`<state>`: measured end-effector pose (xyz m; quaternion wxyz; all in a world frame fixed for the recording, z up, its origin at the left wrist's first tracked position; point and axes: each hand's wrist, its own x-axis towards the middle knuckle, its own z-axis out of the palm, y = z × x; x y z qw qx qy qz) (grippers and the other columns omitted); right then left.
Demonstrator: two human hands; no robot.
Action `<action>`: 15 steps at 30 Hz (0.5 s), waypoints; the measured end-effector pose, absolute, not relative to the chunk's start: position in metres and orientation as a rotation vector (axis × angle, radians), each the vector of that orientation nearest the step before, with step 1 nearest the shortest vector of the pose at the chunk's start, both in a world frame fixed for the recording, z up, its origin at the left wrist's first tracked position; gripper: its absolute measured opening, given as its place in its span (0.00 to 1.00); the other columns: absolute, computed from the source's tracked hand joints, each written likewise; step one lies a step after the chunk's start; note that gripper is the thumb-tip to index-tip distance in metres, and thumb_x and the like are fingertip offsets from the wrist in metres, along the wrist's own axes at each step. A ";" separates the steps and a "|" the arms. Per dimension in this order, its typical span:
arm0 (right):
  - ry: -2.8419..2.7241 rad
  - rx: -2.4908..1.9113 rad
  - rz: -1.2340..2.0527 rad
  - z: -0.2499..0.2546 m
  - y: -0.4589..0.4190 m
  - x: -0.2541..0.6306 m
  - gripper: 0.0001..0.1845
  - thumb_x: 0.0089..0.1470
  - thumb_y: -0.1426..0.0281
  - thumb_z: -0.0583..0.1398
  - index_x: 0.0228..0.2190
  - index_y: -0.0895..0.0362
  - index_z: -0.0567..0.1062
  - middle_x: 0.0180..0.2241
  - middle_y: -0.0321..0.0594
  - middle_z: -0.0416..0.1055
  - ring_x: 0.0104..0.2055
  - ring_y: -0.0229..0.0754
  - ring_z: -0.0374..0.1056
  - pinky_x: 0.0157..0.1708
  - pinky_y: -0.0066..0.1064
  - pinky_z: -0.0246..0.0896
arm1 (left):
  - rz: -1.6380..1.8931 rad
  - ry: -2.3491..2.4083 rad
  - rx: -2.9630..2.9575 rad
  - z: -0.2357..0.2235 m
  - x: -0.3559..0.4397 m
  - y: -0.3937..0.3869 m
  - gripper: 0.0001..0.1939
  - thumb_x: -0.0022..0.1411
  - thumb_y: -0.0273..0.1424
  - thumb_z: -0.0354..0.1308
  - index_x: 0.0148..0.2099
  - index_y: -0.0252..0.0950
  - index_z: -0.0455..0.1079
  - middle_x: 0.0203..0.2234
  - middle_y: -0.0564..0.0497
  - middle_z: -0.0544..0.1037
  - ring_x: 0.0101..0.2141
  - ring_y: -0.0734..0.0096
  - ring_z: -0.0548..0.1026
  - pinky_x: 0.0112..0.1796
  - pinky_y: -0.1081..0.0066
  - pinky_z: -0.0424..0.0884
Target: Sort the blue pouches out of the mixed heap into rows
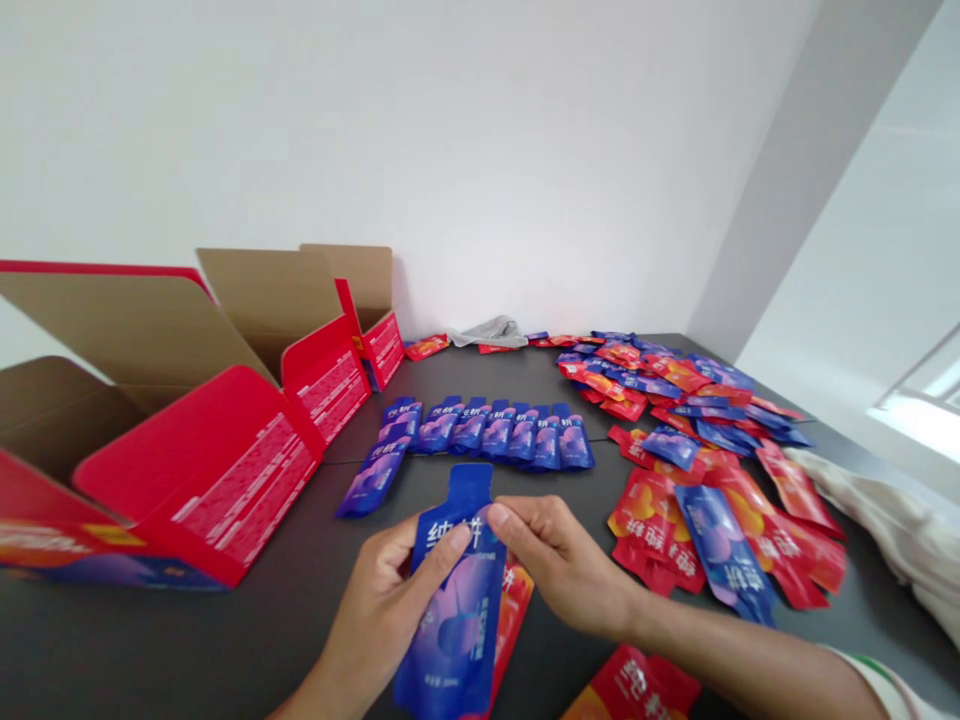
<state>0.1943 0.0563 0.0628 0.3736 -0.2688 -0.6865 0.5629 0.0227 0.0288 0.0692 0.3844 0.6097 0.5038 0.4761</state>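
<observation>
My left hand [390, 600] grips a blue pouch [457, 630] with a narrow neck and white lettering, its thumb lying across the front. At the pouch's upper right edge, my right hand [562, 560] pinches with thumb and fingertips. Behind the blue pouch a red pouch [516, 600] shows in part; whether it is held or lies on the table I cannot tell. Just beyond my hands, several blue pouches [499, 432] lie side by side in a row. Another red pouch [634, 685] lies below my right forearm.
Open red cardboard boxes [247, 480] line the left side with flaps raised. A mixed heap of red and blue pouches [675, 390] covers the right of the dark table [300, 620]. A grey cloth [491, 332] lies at the back, and pale fabric [885, 530] at the right edge.
</observation>
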 end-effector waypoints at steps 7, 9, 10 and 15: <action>-1.706 -0.733 1.343 0.066 0.088 0.200 0.26 0.62 0.52 0.50 0.21 0.57 0.59 0.20 0.30 0.53 0.22 0.32 0.46 0.23 0.26 0.43 | 1.255 1.333 1.673 0.067 0.004 0.043 0.20 0.60 0.41 0.56 0.20 0.38 0.59 0.16 0.59 0.61 0.20 0.76 0.63 0.22 0.78 0.62; -1.704 -0.804 1.302 0.069 0.105 0.200 0.26 0.62 0.51 0.51 0.21 0.57 0.59 0.19 0.29 0.52 0.21 0.32 0.45 0.22 0.26 0.41 | 1.301 1.350 1.701 0.070 -0.009 0.053 0.18 0.60 0.41 0.56 0.22 0.38 0.63 0.17 0.58 0.65 0.21 0.75 0.66 0.25 0.77 0.64; -1.702 -0.831 1.286 0.070 0.115 0.198 0.26 0.61 0.51 0.51 0.20 0.56 0.59 0.18 0.29 0.52 0.20 0.32 0.45 0.21 0.26 0.41 | 1.349 1.364 1.692 0.072 -0.015 0.058 0.15 0.60 0.41 0.57 0.25 0.38 0.66 0.19 0.57 0.68 0.23 0.75 0.68 0.26 0.77 0.65; -1.815 -0.959 1.371 0.058 0.154 0.159 0.24 0.63 0.58 0.49 0.19 0.57 0.61 0.17 0.29 0.57 0.19 0.31 0.50 0.22 0.24 0.46 | 1.628 1.405 1.583 0.084 -0.042 0.077 0.15 0.58 0.41 0.60 0.45 0.40 0.68 0.30 0.56 0.74 0.31 0.70 0.73 0.33 0.74 0.70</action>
